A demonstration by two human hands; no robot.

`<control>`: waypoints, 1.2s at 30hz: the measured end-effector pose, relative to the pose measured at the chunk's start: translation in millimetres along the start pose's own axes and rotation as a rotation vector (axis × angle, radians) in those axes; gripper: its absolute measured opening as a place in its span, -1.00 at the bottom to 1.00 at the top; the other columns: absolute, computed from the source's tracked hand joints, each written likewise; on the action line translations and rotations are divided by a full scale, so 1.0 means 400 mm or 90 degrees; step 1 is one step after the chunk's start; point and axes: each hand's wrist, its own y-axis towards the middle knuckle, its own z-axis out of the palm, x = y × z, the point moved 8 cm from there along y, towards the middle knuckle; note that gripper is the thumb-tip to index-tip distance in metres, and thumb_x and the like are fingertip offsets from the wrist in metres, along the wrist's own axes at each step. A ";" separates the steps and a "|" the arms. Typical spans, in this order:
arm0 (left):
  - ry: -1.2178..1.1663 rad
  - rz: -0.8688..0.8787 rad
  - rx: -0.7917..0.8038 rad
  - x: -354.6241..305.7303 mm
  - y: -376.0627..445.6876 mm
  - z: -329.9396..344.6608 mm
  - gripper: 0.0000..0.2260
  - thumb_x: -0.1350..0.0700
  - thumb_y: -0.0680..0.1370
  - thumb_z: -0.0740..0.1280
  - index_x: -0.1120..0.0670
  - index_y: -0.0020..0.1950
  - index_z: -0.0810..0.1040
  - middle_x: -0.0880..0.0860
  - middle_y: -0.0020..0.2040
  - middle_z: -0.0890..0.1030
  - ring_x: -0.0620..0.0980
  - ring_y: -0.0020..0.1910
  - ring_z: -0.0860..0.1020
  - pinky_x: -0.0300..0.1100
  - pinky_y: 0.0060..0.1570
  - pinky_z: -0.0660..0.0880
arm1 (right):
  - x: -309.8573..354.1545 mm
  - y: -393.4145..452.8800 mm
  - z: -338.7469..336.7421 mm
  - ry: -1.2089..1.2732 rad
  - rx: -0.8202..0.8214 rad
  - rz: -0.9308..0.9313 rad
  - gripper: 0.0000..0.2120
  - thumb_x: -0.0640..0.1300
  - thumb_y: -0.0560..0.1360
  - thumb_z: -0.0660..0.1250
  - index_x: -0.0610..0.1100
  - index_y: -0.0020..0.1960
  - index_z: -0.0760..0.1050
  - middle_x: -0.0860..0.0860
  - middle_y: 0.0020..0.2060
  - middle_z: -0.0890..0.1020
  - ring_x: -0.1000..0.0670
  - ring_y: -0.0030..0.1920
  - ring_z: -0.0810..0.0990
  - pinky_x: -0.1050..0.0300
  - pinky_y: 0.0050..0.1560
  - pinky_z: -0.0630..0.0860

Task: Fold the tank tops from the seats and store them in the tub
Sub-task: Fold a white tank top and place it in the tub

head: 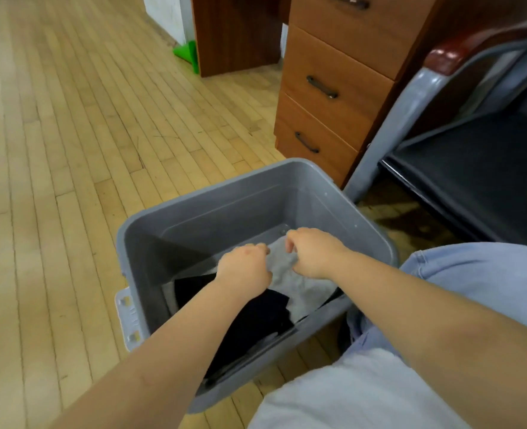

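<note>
We look down into a grey plastic tub [225,196] standing on the pale wooden floor [70,134], and both our arms reach into it from the near side. Our left hand [245,267] and our right hand [315,252] sit close together, apart by a narrow gap, with fingers curled down onto a folded light grey tank top [302,289] that lies inside the tub toward its far right part. Each hand appears to pinch the upper edge of that grey cloth, though the fingertips are turned away from us and we cannot tell how firmly they hold. Beneath and nearer to us lies a black garment [256,320], partly under our left forearm and touching the grey top. A white latch [127,320] sticks out from the tub's left wall. Beyond the tub stands a brown drawer unit [333,88] with dark handles, and just right of it a chair with a grey frame [410,97] and a dark seat [472,156]. A green object [188,54] leans near the far wall.
</note>
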 end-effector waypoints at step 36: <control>0.128 0.666 0.106 -1.412 -0.186 0.160 -0.56 -0.03 0.58 0.29 -0.11 0.45 0.30 -0.10 0.41 0.37 -0.07 0.39 0.33 -0.16 0.32 0.33 | -1.093 -1.249 0.085 0.257 -0.307 0.596 -0.48 0.07 0.42 0.46 0.05 0.34 0.41 0.07 0.24 0.48 0.07 0.23 0.41 0.26 0.14 0.31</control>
